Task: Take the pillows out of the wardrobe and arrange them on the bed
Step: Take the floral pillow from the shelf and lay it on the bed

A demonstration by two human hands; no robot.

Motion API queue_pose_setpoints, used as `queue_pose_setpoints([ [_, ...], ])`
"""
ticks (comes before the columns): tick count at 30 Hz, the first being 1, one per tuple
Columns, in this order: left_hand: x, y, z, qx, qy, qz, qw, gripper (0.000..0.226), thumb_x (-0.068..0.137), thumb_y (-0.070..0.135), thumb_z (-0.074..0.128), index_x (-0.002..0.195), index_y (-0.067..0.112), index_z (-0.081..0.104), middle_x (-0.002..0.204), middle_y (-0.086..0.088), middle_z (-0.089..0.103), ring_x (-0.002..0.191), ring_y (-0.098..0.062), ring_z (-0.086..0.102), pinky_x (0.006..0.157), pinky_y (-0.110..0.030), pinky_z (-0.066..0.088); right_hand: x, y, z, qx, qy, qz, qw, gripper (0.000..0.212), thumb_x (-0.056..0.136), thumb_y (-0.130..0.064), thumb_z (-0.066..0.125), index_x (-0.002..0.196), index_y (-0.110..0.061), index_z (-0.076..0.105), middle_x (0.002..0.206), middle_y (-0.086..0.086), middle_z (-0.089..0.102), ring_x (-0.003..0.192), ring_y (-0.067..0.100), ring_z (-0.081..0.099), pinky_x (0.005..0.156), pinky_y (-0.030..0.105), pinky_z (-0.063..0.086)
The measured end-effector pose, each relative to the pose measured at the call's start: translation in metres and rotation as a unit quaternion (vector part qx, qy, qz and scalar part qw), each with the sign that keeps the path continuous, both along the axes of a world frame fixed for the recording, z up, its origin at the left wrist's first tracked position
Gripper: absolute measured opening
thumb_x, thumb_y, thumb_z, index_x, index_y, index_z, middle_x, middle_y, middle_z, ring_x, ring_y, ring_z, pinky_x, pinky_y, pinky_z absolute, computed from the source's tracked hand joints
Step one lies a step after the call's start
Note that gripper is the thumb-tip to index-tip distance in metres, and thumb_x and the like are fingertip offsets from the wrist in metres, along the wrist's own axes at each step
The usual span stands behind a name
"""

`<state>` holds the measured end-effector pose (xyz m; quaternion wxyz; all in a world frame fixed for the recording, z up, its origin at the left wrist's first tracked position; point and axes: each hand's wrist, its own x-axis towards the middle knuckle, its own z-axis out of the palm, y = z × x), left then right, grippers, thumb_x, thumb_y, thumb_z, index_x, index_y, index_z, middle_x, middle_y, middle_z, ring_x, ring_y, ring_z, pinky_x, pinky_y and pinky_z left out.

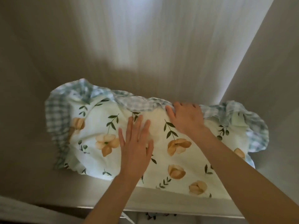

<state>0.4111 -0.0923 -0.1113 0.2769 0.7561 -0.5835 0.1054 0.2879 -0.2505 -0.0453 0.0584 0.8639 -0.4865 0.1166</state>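
Observation:
A pillow (100, 131) lies on a wardrobe shelf (29, 175). Its cover is white with orange flowers and green leaves, edged by a blue-and-white checked frill. My left hand (135, 147) rests flat on the pillow's middle, fingers spread. My right hand (186, 118) reaches over the pillow's far edge, with its fingers curled onto the checked frill. The pillow's near edge overhangs the shelf front a little.
The wardrobe's pale back panel (145, 46) rises behind the pillow, and a side wall (267, 70) closes in on the right. Bare shelf shows left of the pillow. Below the shelf front edge (161, 207), something white with dark specks (152, 216) is partly visible.

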Motion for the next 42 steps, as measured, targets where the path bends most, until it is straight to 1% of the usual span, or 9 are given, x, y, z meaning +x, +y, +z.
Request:
queue_pose_setpoints([
  [4,-0.006,0.029,-0.062,0.143,0.077,0.059,0.985,0.070,0.093,0.059,0.032,0.154,0.040,0.001,0.163,0.008,-0.016,0.148,-0.027,-0.021,0.114,-0.064,-0.003,-0.021,0.000,-0.047,0.136,0.040,-0.008,0.990,0.050,0.099,-0.047,0.019,0.105,-0.015,0.057,0.087,0.005,0.059,0.076,0.027,0.054,0.072,0.037,0.046],
  [9,0.001,0.040,-0.080,0.207,0.065,0.043,0.975,0.072,0.089,0.065,0.016,0.154,0.034,0.017,0.164,0.006,0.005,0.150,-0.021,-0.012,0.117,-0.059,-0.002,-0.017,0.023,-0.100,0.130,-0.002,-0.006,0.992,0.034,0.098,-0.027,0.037,0.105,-0.013,0.067,0.112,0.009,0.065,0.102,0.030,0.058,0.085,0.042,0.048],
  [15,0.004,0.052,-0.080,0.168,0.095,0.038,0.980,0.064,0.091,0.057,0.027,0.146,0.026,0.041,0.156,0.003,0.034,0.148,-0.019,0.019,0.118,-0.052,0.013,-0.003,0.063,-0.103,0.084,-0.065,0.148,0.983,0.036,0.097,-0.032,0.041,0.122,-0.015,0.059,0.129,0.008,0.057,0.119,0.027,0.052,0.100,0.043,0.043],
  [21,0.006,0.078,-0.092,0.116,0.093,0.052,0.988,0.053,0.092,0.048,0.040,0.136,0.022,0.056,0.148,0.000,0.048,0.144,-0.026,0.031,0.117,-0.054,0.019,-0.019,0.034,-0.110,0.223,0.042,-0.036,0.973,0.091,0.081,-0.078,0.003,0.132,-0.016,0.047,0.131,0.013,0.057,0.121,0.031,0.051,0.104,0.047,0.040],
  [25,0.008,0.082,-0.095,0.100,0.088,0.049,0.990,0.051,0.091,0.047,0.044,0.134,0.023,0.058,0.146,0.000,0.051,0.142,-0.026,0.034,0.116,-0.055,0.020,-0.008,0.044,-0.106,0.061,0.053,0.024,0.996,0.059,0.097,-0.050,0.027,0.129,-0.009,0.054,0.147,0.016,0.043,0.144,0.034,0.024,0.117,0.052,0.015],
  [28,0.008,0.080,-0.096,0.088,0.079,0.055,0.991,0.050,0.089,0.046,0.049,0.131,0.022,0.060,0.143,-0.001,0.054,0.141,-0.026,0.037,0.115,-0.055,0.022,-0.006,0.062,-0.108,0.038,-0.034,0.102,0.993,0.035,0.097,-0.027,0.040,0.115,-0.008,0.063,0.132,0.014,0.057,0.132,0.033,0.044,0.112,0.052,0.032],
  [34,0.002,0.084,-0.092,0.061,0.121,0.110,0.985,0.061,0.086,0.049,0.053,0.139,0.018,0.049,0.154,-0.007,0.035,0.148,-0.033,0.014,0.119,-0.052,0.009,-0.031,0.069,-0.112,0.113,-0.001,0.037,0.993,0.055,0.097,-0.051,0.028,0.141,-0.021,0.041,0.138,0.009,0.052,0.123,0.029,0.050,0.101,0.045,0.042],
  [37,-0.013,0.095,-0.084,0.040,0.264,0.221,0.938,0.093,0.082,0.050,0.067,0.153,0.021,0.015,0.161,-0.004,0.009,0.149,-0.031,0.000,0.118,-0.051,0.002,-0.040,0.064,-0.111,0.169,0.037,-0.026,0.985,0.070,0.091,-0.068,0.018,0.147,-0.027,0.028,0.144,0.011,0.046,0.130,0.032,0.044,0.107,0.048,0.034],
  [42,-0.046,0.115,-0.073,-0.046,0.574,0.408,0.709,0.115,0.068,0.038,0.084,0.150,0.037,0.003,0.154,0.001,0.012,0.142,-0.035,0.017,0.112,-0.061,0.028,-0.045,0.065,-0.114,0.189,0.034,-0.013,0.981,0.077,0.088,-0.071,0.013,0.149,-0.026,0.023,0.145,0.016,0.044,0.130,0.037,0.043,0.106,0.052,0.035],
])
